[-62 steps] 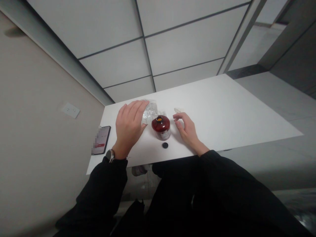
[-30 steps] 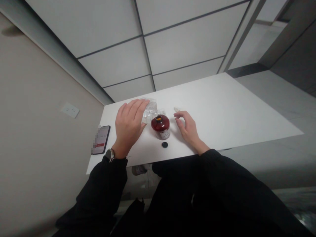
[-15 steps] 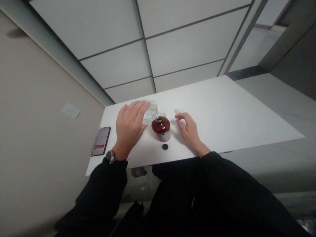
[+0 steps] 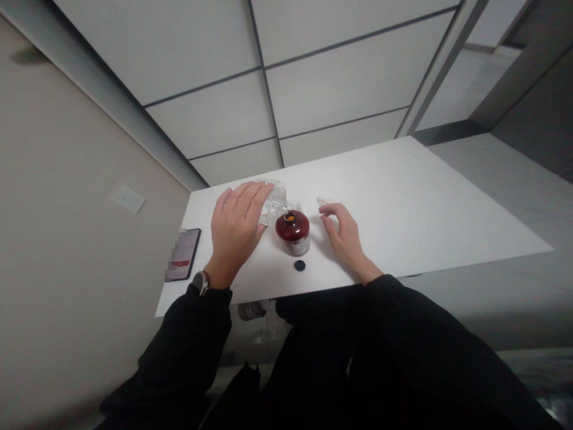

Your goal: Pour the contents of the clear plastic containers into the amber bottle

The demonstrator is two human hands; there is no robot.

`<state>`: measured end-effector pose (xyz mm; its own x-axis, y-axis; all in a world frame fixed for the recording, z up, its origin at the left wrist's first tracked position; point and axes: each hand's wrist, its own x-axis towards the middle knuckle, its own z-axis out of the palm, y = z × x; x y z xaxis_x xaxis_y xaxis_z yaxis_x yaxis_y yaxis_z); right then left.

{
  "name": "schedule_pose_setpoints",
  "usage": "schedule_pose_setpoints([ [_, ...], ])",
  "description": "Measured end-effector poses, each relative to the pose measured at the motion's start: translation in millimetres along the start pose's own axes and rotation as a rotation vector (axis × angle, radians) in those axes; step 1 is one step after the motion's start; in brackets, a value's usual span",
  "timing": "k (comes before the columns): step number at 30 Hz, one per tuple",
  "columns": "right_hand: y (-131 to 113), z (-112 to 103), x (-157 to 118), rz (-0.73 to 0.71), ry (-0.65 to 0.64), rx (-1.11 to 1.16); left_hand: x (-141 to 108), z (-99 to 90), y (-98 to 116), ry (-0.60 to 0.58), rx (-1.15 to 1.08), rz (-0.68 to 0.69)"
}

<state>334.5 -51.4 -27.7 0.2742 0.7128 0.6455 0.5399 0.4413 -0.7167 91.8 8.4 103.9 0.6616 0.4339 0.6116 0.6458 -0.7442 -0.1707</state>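
A dark red bottle (image 4: 292,230) with a pale label stands upright and uncapped on the white table, something orange showing in its mouth. In front of it lies a small black cap (image 4: 299,266). My left hand (image 4: 238,221) is to the left of the bottle, palm down, fingers stretched, apart from the bottle. It partly covers a crumpled clear plastic bag (image 4: 275,197); whether it touches the bag I cannot tell. My right hand (image 4: 342,234) rests to the bottle's right, fingers loosely curved and thumb apart, holding nothing. Just beyond its fingertips is a small pale scrap (image 4: 324,201).
A phone (image 4: 186,254) lies at the left of the white table (image 4: 430,209), close to the wall with a socket plate (image 4: 129,198). Panelled doors (image 4: 215,131) rise behind the far edge. My lap is below the near edge.
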Motion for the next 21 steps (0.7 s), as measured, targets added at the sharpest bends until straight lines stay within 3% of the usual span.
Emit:
schedule_pose_setpoints([
  [21, 0.4, -0.2, 0.3, 0.027, 0.007, -0.004, 0.9, -0.4, -0.1, -0.024, -0.021, -0.019],
])
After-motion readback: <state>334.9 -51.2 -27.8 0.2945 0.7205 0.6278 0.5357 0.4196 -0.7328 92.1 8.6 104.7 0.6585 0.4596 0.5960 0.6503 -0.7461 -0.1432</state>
